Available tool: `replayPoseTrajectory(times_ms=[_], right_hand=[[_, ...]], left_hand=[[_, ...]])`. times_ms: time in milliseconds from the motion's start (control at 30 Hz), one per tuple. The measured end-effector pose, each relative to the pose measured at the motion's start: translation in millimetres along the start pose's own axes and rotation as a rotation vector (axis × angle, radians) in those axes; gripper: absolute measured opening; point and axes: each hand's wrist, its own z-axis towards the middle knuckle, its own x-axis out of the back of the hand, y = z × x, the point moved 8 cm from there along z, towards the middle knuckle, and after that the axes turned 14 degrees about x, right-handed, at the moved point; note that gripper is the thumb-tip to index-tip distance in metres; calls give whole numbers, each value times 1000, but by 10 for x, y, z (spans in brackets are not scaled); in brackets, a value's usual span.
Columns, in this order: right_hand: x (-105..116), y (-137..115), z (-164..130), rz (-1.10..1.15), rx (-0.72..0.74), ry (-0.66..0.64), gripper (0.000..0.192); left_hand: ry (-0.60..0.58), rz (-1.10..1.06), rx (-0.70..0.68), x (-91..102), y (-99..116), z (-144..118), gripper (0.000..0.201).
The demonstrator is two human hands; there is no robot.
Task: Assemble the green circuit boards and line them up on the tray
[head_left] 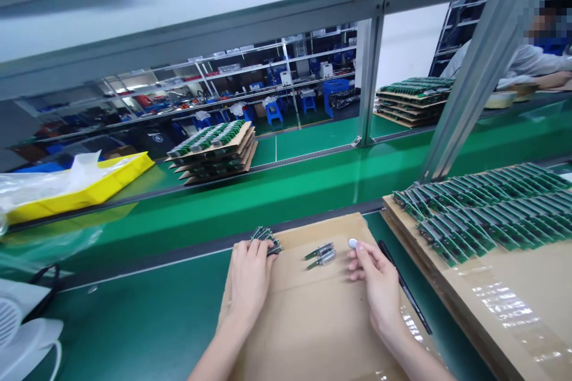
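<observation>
My left hand (pixel 248 274) is at the far left corner of a cardboard sheet (pixel 308 321), its fingers curled over a small group of green circuit boards (pixel 263 233). The fingers partly cover these boards. My right hand (pixel 379 280) is over the sheet's right side and pinches a small round white disc (pixel 353 243) between thumb and fingertips. Two more circuit boards (pixel 320 255) with silvery parts lie on the cardboard between my hands. Just right of my right hand lies a thin black pen-like stick (pixel 409 292).
A cardboard stack (pixel 487 297) at right carries rows of circuit boards (pixel 496 214). Behind the bench are a green conveyor (pixel 313 172), stacked board trays (pixel 214 152) and a yellow bin (pixel 89 190). A small white fan (pixel 22 333) stands at left. Another person's arm (pixel 531 65) is beyond the metal post.
</observation>
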Motion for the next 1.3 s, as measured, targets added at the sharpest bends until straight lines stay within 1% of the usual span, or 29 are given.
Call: replayPoseTrajectory(times_ms=[33, 67, 100, 133, 200, 267, 300, 333, 400, 467, 533, 600, 700, 767, 833, 867, 933, 1000, 1067, 1200, 1233, 1300], right_hand=[[-3, -11, 0, -5, 5, -4, 39], [-11, -26, -3, -12, 13, -13, 39], [-28, -48, -12, -21, 22, -29, 39], [-52, -72, -26, -32, 33, -51, 39], [-125, -119, -76, -50, 52, -116, 39], [-208, -144, -150, -68, 61, -193, 38], [-245, -143, -190, -77, 62, -232, 38], [-275, -135, -228, -87, 65, -268, 37], [-314, -105, -291, -110, 78, -336, 36], [-332, -65, -337, -143, 94, -403, 34], [-342, -38, -371, -190, 111, -463, 32], [-367, -46, -406, -228, 134, -522, 28], [-437, -97, -472, -187, 132, -591, 23], [-466, -130, -502, -122, 102, -595, 22], [-477, -149, -522, -77, 68, -586, 22], [-481, -156, -532, -63, 54, -587, 22], [-501, -167, -561, -37, 31, -612, 22], [-527, -196, -588, -26, 35, -652, 22], [-515, -244, -573, -48, 75, -635, 22], [-358, -320, -443, -185, 175, -438, 23], [-331, -315, -422, -212, 182, -410, 24], [-314, -275, -405, -240, 174, -403, 25]], left_hand=[[-4, -82, 37, 23, -15, 2, 10], [-17, -193, 104, 50, -43, 1, 8], [-41, -343, 200, 73, -82, -12, 9], [-82, -530, 315, 75, -124, -44, 13], [-222, -976, 567, -8, -156, -182, 26], [-404, -1395, 772, -134, -44, -384, 37], [-494, -1554, 837, -180, 51, -483, 38], [-575, -1672, 884, -211, 147, -573, 34], [-685, -1806, 932, -238, 304, -707, 22], [-722, -1848, 948, -246, 385, -777, 18], [-720, -1846, 949, -253, 411, -802, 23], [-748, -1824, 920, -263, 440, -809, 28], [-837, -1758, 800, -265, 524, -815, 33], [-870, -1693, 691, -253, 583, -824, 36], [-856, -1621, 627, -253, 608, -842, 42], [-841, -1580, 623, -264, 604, -856, 47], [-800, -1485, 658, -298, 565, -884, 56], [-754, -1399, 700, -319, 514, -897, 58], [-700, -1359, 706, -301, 478, -878, 56], [-665, -1394, 708, -261, 484, -853, 50], [-654, -1420, 715, -253, 490, -852, 46], [-612, -1500, 734, -237, 490, -853, 38]])
